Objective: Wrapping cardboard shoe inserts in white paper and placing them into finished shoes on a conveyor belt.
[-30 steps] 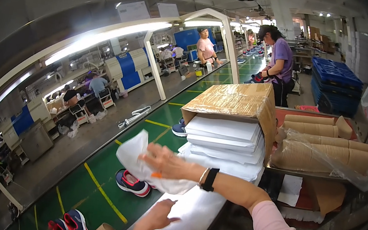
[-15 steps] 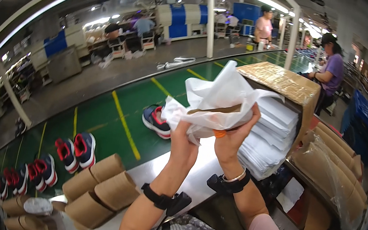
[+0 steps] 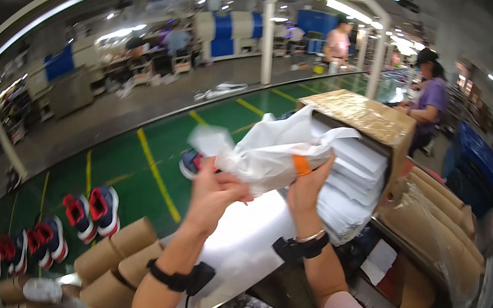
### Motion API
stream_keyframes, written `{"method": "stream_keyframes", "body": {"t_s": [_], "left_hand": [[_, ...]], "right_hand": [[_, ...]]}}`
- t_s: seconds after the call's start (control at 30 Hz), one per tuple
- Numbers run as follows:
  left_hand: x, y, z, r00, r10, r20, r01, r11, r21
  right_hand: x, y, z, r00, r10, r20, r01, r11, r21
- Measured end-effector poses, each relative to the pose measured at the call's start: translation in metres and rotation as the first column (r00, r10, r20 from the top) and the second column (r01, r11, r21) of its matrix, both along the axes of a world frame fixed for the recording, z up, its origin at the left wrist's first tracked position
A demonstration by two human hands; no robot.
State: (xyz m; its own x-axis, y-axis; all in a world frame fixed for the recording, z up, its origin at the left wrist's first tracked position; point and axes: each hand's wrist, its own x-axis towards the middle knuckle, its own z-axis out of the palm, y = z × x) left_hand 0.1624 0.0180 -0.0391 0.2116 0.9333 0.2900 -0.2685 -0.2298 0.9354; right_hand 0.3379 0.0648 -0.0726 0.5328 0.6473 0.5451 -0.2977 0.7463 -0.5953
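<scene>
A crumpled sheet of white tissue paper [image 3: 271,158] is bunched up in front of me, above the bench. My left hand [image 3: 215,191] is closed on its lower left end, fingers pinching the paper. My right hand [image 3: 310,186] grips the right end, and an orange band [image 3: 301,165] shows on one of its fingers. What the paper encloses is hidden now. Just behind the left hand, a navy and red sneaker [image 3: 189,163] stands on the green conveyor belt [image 3: 158,169], partly covered. Beside the right hand, a carton [image 3: 361,110] lies on its side, holding a stack of white paper [image 3: 349,195].
More sneakers [image 3: 91,213] line the belt at left. Brown cardboard rolls [image 3: 115,262] lie on the metal bench [image 3: 248,224]; others [image 3: 438,234] sit under clear plastic at right. A blue crate [image 3: 477,166] stands beyond. A person in purple [image 3: 428,108] works past the carton.
The paper has been folded down over the brown piece that showed inside it. My left hand has moved left and down to the paper's end. The view has shifted slightly.
</scene>
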Motion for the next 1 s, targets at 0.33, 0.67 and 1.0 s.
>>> {"method": "stream_keyframes", "body": {"t_s": [0.33, 0.67, 1.0], "left_hand": [[0.002, -0.028, -0.024, 0.940, 0.283, 0.191, -0.323, 0.920, 0.224], [0.031, -0.004, -0.006, 0.837, -0.023, 0.547, 0.157, 0.967, -0.199], [0.001, 0.019, -0.011, 0.876, 0.482, 0.010, -0.454, 0.818, 0.353]], "right_hand": [[0.002, -0.002, 0.040, 0.964, 0.099, -0.248, -0.071, 0.990, 0.118], [-0.031, -0.046, 0.018, 0.986, -0.088, 0.138, 0.058, 0.976, 0.211], [-0.010, -0.085, 0.025, 0.698, -0.217, 0.682, -0.146, 0.890, 0.432]]}}
